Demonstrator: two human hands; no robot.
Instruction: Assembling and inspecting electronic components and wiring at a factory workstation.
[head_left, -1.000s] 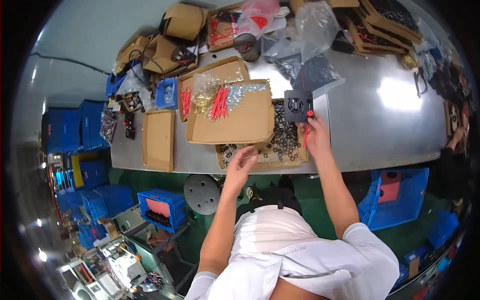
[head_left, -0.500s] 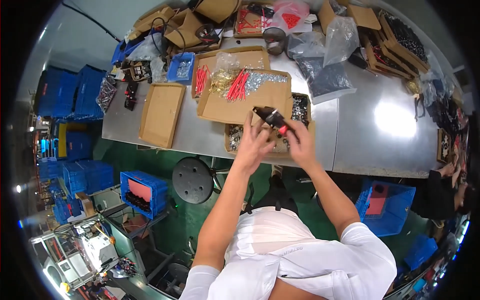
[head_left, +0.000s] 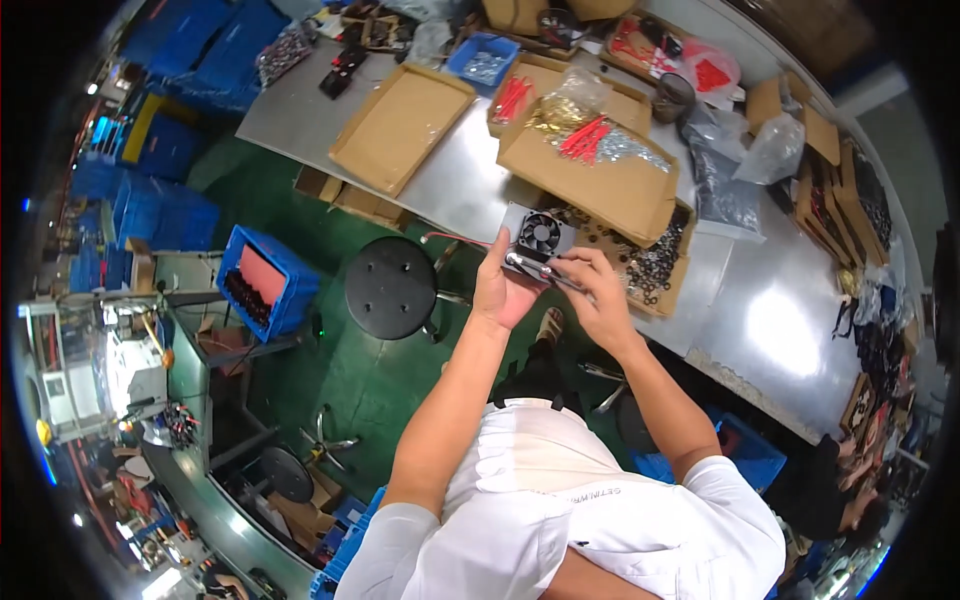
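A dark, boxy cooling fan unit [head_left: 541,232] is held above the front edge of the table, its round fan facing up. My left hand [head_left: 501,290] grips it from the left and below, thumb along its side. From that side a thin red wire [head_left: 462,239] trails out to a small pale connector. My right hand [head_left: 597,294] has its fingers closed against the unit's lower right edge, by a shiny metal part. Just beyond lies a cardboard tray of small dark and metal rings [head_left: 652,272], partly covered by another cardboard tray [head_left: 600,185] with red pieces and loose hardware.
An upturned cardboard lid [head_left: 400,128] and a blue bin of small parts [head_left: 482,62] lie to the left on the metal table [head_left: 290,115]. A black round stool [head_left: 390,288] stands below. Clear plastic bags [head_left: 728,190] occupy the right side. Another person [head_left: 825,490] is at the far right.
My view has swung left, so the table now slants. The fan unit has been turned, showing its fan and wire, and my left hand now holds it instead of hovering with spread fingers.
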